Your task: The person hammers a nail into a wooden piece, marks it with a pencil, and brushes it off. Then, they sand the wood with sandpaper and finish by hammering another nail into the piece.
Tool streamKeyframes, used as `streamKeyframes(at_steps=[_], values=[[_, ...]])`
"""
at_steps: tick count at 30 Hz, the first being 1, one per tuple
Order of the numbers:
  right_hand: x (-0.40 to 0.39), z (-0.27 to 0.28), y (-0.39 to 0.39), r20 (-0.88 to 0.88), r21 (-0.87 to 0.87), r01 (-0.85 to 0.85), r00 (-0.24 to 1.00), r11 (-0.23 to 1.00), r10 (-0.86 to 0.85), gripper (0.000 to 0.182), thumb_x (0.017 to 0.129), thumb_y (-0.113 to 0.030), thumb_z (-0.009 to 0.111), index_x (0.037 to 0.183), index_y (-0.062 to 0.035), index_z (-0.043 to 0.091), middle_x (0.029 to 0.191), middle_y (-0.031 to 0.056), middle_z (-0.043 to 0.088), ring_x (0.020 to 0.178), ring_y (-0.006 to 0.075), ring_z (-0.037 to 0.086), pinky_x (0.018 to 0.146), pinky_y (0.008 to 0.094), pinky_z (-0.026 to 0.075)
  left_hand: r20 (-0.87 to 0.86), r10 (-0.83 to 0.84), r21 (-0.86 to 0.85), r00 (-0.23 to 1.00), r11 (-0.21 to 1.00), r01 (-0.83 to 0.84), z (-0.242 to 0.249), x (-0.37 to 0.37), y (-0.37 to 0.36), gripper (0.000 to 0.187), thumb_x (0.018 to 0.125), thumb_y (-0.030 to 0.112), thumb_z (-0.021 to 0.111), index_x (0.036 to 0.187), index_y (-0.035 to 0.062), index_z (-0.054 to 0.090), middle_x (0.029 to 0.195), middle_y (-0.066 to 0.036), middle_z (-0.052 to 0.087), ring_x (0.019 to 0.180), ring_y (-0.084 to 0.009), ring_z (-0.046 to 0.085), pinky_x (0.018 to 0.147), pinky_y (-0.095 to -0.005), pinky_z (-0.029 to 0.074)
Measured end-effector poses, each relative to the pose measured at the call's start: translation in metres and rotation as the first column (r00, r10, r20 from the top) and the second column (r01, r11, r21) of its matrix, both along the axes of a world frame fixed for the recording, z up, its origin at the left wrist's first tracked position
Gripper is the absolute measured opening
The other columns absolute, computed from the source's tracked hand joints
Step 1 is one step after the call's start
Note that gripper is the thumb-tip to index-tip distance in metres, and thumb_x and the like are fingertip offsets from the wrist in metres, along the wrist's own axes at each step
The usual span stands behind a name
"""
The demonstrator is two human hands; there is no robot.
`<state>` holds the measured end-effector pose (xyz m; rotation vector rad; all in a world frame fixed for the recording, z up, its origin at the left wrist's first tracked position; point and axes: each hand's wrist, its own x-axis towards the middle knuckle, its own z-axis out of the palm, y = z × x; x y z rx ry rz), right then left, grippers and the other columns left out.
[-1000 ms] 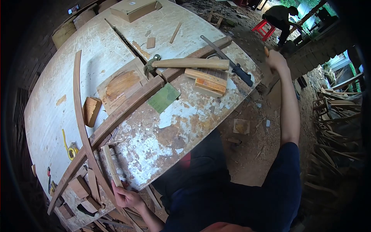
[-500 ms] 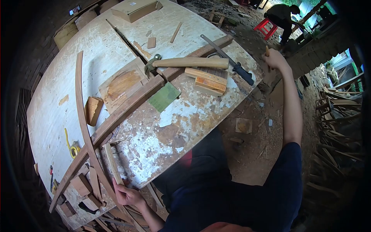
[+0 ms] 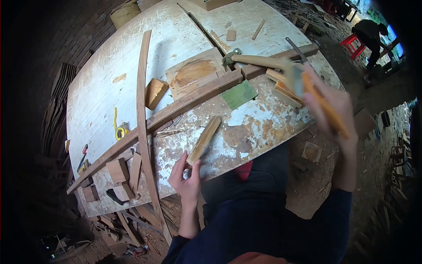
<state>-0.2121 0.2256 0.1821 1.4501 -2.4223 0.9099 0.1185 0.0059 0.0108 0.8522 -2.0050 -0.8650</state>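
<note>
My left hand (image 3: 186, 178) grips the near end of a short wooden piece (image 3: 205, 140), which slants up and away over the worn front of the table. On the right, my right hand (image 3: 334, 105) is closed around the orange wooden handle (image 3: 323, 103) of a tool; its head is blurred by motion. Behind that tool lie a hammer (image 3: 257, 60) and several small wood blocks (image 3: 288, 94), partly hidden. A green sandpaper square (image 3: 239, 94) rests beside the long wooden bar (image 3: 193, 97).
The white table (image 3: 96, 97) carries a curved wooden strip (image 3: 141, 88), a notched block (image 3: 156, 93), a yellow tape measure (image 3: 121, 131) and wood offcuts (image 3: 118, 170). A saw (image 3: 295, 48) lies at the back right. Beyond, a person (image 3: 370, 37) sits near a red stool (image 3: 353, 45).
My left hand has moved the wooden piece rightward over the table. My right hand has come in over the table's right side, bringing the tool into view. The camera view has shifted left.
</note>
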Motion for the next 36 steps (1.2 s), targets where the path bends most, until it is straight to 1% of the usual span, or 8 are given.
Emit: streamKeyframes(at_steps=[2,7,16,17,20,25,32,36], values=[[0.034,-0.022,-0.033,-0.187,0.101,-0.375,0.902,0.921,0.388,0.05,0.102,-0.024,0.076,0.145,-0.0009,0.065,0.099,0.0122,0.076,0.076,0.0245,0.076,0.065,0.0388,0.06,0.036,-0.089,0.041,0.995,0.995,0.088,0.0,-0.019,0.006,0.049,0.091,-0.002,0.087,0.138,-0.0041,0.075,0.09,-0.008,0.075,0.078,-0.0109,0.07,0.077,-0.0262,0.055],[0.068,-0.101,-0.075,0.225,0.011,-0.619,0.766,0.785,0.602,0.046,0.105,-0.029,0.072,0.14,-0.0012,0.06,0.104,0.015,0.072,0.079,0.0309,0.076,0.071,0.0431,0.063,-0.014,-0.117,0.175,0.993,0.978,0.118,-0.006,-0.041,0.019,0.046,0.091,0.001,0.089,0.135,-0.005,0.076,0.09,-0.008,0.076,0.077,-0.0111,0.071,0.076,-0.0256,0.056],[0.069,-0.113,-0.076,0.393,-0.119,-0.609,0.697,0.784,0.6,0.044,0.107,-0.019,0.071,0.147,-0.0022,0.067,0.14,0.02,0.074,0.122,0.0333,0.077,0.1,0.04,0.066,0.051,-0.181,0.104,0.982,0.979,0.175,-0.005,-0.036,0.016,0.043,0.092,0.001,0.088,0.133,-0.0049,0.077,0.092,-0.01,0.078,0.078,-0.0106,0.074,0.07,-0.0265,0.057],[0.058,-0.1,-0.078,0.555,-0.06,-0.536,0.683,0.842,0.474,0.042,0.108,-0.02,0.068,0.148,-0.004,0.068,0.144,0.0198,0.072,0.121,0.0335,0.077,0.102,0.0408,0.066,0.062,-0.169,0.127,0.984,0.979,0.161,-0.006,-0.036,0.016,0.043,0.092,0.001,0.088,0.134,-0.0052,0.076,0.092,-0.01,0.078,0.078,-0.0107,0.074,0.07,-0.0263,0.057],[0.087,-0.126,-0.082,0.095,-0.031,-0.509,0.855,0.86,0.509,0.042,0.109,-0.019,0.066,0.147,-0.0031,0.068,0.143,0.021,0.072,0.114,0.034,0.079,0.101,0.0418,0.066,0.063,-0.151,0.162,0.987,0.977,0.139,-0.014,-0.034,0.013,0.043,0.094,0.001,0.087,0.135,-0.0052,0.075,0.092,-0.01,0.079,0.077,-0.0109,0.074,0.07,-0.0258,0.058],[0.058,-0.11,-0.079,0.528,-0.003,-0.582,0.69,0.813,0.495,0.044,0.108,-0.019,0.068,0.149,-0.0048,0.066,0.138,0.0216,0.074,0.106,0.0378,0.081,0.099,0.041,0.066,0.034,-0.117,0.222,0.993,0.969,0.107,-0.016,-0.03,0.015,0.044,0.096,0.0,0.084,0.139,-0.0042,0.074,0.087,-0.009,0.079,0.074,-0.0116,0.074,0.069,-0.0251,0.057],[0.077,-0.108,-0.097,0.5,-0.106,-0.637,0.63,0.764,0.595,0.047,0.105,-0.018,0.072,0.151,-0.0073,0.066,0.143,0.0192,0.072,0.117,0.0341,0.079,0.101,0.0416,0.066,-0.213,0.041,0.565,0.976,0.82,0.089,0.0,-0.036,0.01,0.028,0.108,0.014,0.073,0.121,-0.0106,0.077,0.088,-0.015,0.08,0.067,-0.0141,0.073,0.064,-0.026,0.057],[0.082,-0.134,-0.12,0.099,-0.027,-0.548,0.831,0.836,0.548,0.044,0.104,-0.018,0.073,0.148,-0.0113,0.07,0.148,0.0109,0.071,0.124,0.0298,0.077,0.103,0.0386,0.065,-0.153,-0.019,0.643,0.988,0.757,0.114,-0.001,-0.031,0.005,0.034,0.113,0.023,0.069,0.113,-0.0102,0.077,0.09,-0.016,0.081,0.065,-0.0147,0.073,0.062,-0.0272,0.056]])
